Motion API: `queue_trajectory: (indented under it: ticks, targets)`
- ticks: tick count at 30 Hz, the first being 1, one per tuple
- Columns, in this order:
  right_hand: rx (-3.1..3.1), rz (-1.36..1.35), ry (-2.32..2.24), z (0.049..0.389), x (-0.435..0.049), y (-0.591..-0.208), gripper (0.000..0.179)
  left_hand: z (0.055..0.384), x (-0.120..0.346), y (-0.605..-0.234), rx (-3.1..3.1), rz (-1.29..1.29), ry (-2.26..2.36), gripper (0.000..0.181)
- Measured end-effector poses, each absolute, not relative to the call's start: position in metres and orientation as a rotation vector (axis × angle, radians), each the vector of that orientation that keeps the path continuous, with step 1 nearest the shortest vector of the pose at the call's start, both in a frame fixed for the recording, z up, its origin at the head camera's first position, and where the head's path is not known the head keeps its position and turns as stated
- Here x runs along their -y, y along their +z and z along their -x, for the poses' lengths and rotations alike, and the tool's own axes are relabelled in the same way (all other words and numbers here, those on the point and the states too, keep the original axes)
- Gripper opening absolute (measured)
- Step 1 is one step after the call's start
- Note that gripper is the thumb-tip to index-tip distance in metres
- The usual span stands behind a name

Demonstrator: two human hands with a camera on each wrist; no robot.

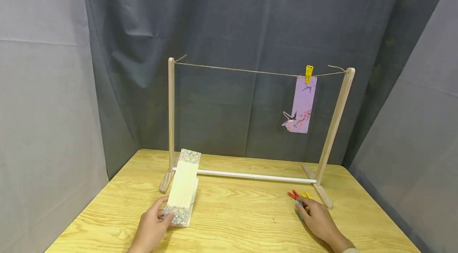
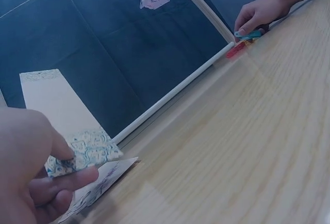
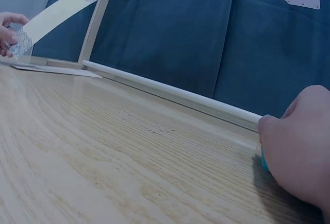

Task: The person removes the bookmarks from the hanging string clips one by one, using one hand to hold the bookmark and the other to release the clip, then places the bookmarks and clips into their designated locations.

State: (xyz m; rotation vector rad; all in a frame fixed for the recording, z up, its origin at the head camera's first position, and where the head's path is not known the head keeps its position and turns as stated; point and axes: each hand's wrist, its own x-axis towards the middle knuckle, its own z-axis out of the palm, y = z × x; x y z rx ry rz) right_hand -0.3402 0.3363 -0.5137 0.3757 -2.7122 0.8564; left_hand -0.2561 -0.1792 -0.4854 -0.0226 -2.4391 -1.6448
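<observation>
My left hand [image 1: 151,225] pinches the lower end of a cream bookmark [image 1: 183,183] with blue floral bands at both ends. The bookmark is lifted and slants up and away from the hand. Beneath it another card [image 2: 105,183] lies on the table, mostly covered in the head view. On the right side, my right hand [image 1: 318,219] holds a teal clothespin [image 2: 248,34] between thumb and fingers, low over the table. Next to those fingers lie a red clothespin [image 1: 293,194] and a yellow clothespin [image 1: 305,195]. The right wrist view hides most of the teal one behind the hand.
A wooden rack with a left post [image 1: 171,114], a right post [image 1: 335,126] and a white bottom bar [image 1: 250,175] stands at the back. From its string [image 1: 229,69] hangs a purple bookmark [image 1: 303,104], clipped by a yellow clothespin [image 1: 309,74]. Grey curtains surround the wooden table [image 1: 236,213].
</observation>
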Motion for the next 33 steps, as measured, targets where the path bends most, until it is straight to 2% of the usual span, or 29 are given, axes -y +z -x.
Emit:
queue_trajectory:
  ticks: [12,25,33]
  targets:
    - [2.721,-0.434,0.701,0.338,-0.336,-0.514,0.029,0.252,0.185,-0.484,2.526,0.024,-1.526,0.052]
    - [2.683,-0.452,0.705,0.337,-0.334,-0.513,0.029,0.25,0.197,-0.48,2.585,0.143,-1.649,0.057]
    - [2.685,-0.457,0.693,0.337,-0.335,-0.514,0.029,0.251,0.195,-0.481,2.621,0.11,-1.589,0.059]
